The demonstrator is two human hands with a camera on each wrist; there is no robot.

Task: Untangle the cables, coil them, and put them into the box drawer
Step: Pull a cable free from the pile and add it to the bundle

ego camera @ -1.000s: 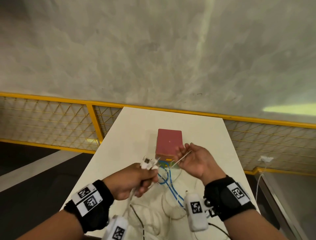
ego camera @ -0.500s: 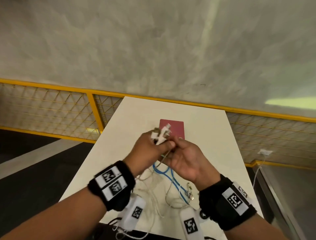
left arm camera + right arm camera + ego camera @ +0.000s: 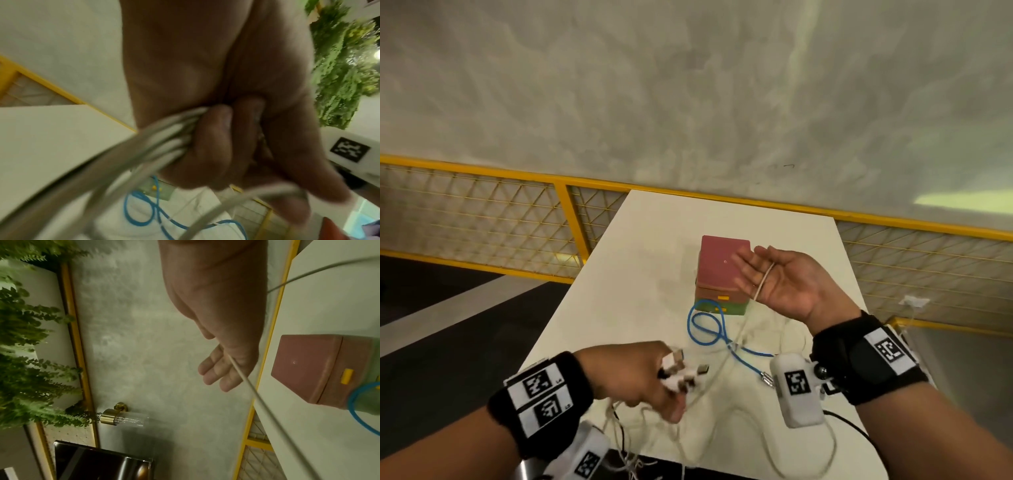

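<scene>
Inspector: The left hand (image 3: 633,373) grips a bundle of white cables (image 3: 131,146) near their plugs, fingers (image 3: 213,129) curled tight round the strands. The right hand (image 3: 780,279) is spread flat, palm up; one white strand (image 3: 763,281) lies across it, unpinched.

Assessor: And the rest?

Inspector: A blue cable (image 3: 709,329) lies looped on the worktop (image 3: 637,257) in front of the box (image 3: 722,267). Its drawers appear closed, though the view is soft.

Assessor: Advice?

Inspector: Keep the plugs anchored left, run the single strand through the right palm gently, and stop pulling where it snags.
</scene>
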